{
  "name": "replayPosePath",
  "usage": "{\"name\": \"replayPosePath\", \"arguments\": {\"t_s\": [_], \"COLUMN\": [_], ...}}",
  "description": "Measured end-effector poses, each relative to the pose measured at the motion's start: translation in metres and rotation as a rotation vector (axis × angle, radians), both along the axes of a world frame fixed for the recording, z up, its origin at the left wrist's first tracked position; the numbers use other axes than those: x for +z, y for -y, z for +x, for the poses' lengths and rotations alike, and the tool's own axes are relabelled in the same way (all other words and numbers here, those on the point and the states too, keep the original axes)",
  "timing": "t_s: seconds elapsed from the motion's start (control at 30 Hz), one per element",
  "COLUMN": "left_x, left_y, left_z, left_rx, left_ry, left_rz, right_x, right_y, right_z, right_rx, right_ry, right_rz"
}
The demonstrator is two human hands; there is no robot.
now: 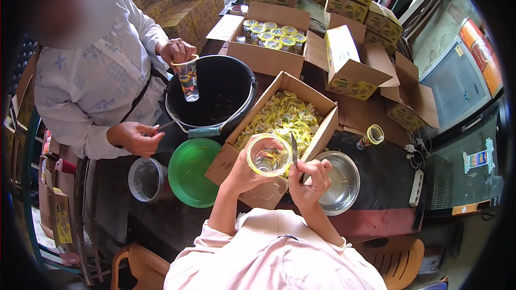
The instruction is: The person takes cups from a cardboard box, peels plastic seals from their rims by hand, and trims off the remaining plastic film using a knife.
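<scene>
My left hand (pixel 243 167) is wrapped round a clear plastic cup (pixel 270 154) with a yellow rim, its open mouth tilted up toward me. In my right hand (pixel 310 181) is a thin dark knife (pixel 294 149), pointing up just beside the cup's right rim. Behind both hands stands an open cardboard box (pixel 329 126) full of yellow and clear plastic scraps (pixel 285 113). A steel bowl (pixel 344 182) is under and to the right of my right hand.
At left a co-worker (pixel 102 80) holds a printed cup (pixel 188 79) over a black bucket (pixel 244 96). Nearby are a green basin (pixel 194 174) and a grey bucket (pixel 145 181). Cartons (pixel 269 59) with lidded cups stand behind; another cup (pixel 371 136) is at right.
</scene>
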State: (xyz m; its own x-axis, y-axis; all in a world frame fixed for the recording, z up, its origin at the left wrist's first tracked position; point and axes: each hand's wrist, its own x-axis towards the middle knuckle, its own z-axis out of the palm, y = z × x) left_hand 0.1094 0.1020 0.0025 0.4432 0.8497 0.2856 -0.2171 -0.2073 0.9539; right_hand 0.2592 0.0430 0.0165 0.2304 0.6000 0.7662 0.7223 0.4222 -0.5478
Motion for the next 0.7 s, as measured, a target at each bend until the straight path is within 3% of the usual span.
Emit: {"name": "replayPosePath", "arguments": {"t_s": [0.27, 0.7], "left_x": [0.002, -0.001], "left_y": [0.002, 0.002], "left_z": [0.000, -0.003], "left_rx": [0.018, -0.055], "left_ry": [-0.099, -0.047], "left_rz": [0.054, -0.042], "right_x": [0.000, -0.003], "right_y": [-0.004, -0.004], "right_z": [0.001, 0.004], "right_rx": [-0.002, -0.021], "right_ry": [0.001, -0.015], "right_rz": [-0.004, -0.013]}}
